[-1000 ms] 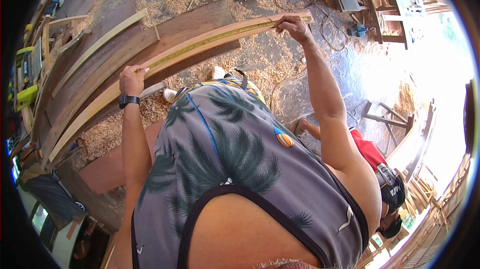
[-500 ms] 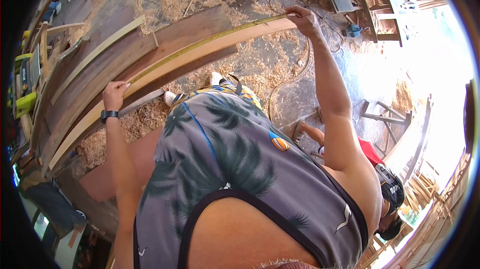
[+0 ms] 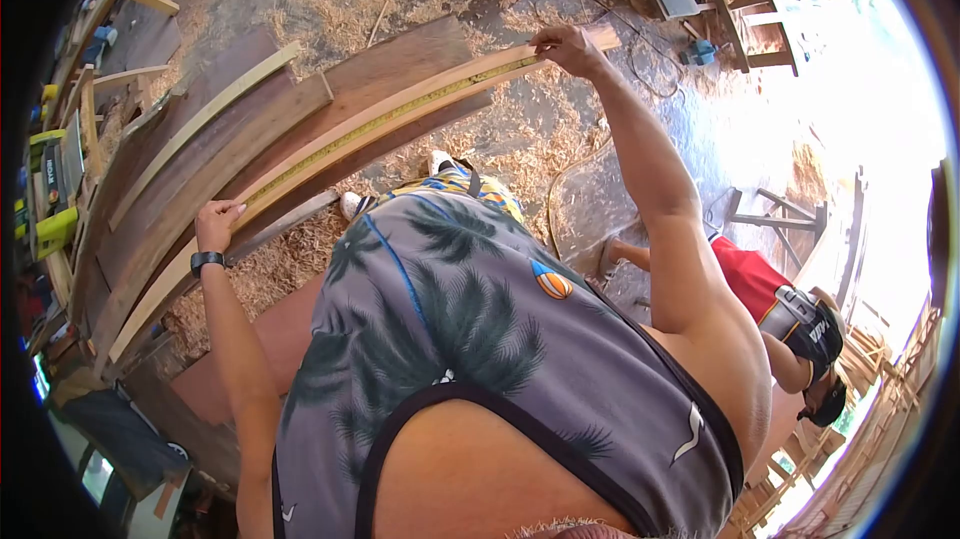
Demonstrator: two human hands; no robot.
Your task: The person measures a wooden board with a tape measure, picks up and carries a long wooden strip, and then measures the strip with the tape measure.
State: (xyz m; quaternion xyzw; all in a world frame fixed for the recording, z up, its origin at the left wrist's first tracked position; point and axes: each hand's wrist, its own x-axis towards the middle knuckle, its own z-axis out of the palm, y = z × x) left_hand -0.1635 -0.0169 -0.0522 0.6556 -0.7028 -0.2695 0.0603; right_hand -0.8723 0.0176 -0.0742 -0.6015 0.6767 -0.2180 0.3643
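Observation:
A yellow measuring tape (image 3: 400, 110) stretches along the top of a long pale wooden plank (image 3: 330, 129). My left hand (image 3: 215, 226), with a dark watch on its wrist, pinches the tape near the plank's left part. At the other end, my right hand (image 3: 570, 51) grips the tape with thumb and fingers, a little short of the plank's right end. Both hands are closed and close to the wood. The tape's case cannot be made out.
Several brown boards (image 3: 400, 51) lie around the plank. Wood shavings (image 3: 530, 139) cover much of the floor. A cable (image 3: 640, 79) runs at upper right, near a blue tool (image 3: 703, 51). Another person in red shorts (image 3: 745, 279) is at my right.
My right hand has moved left and slightly down, and the plank's end now shows beyond it. The tape lies flatter on the wood. The other person has shifted further into view.

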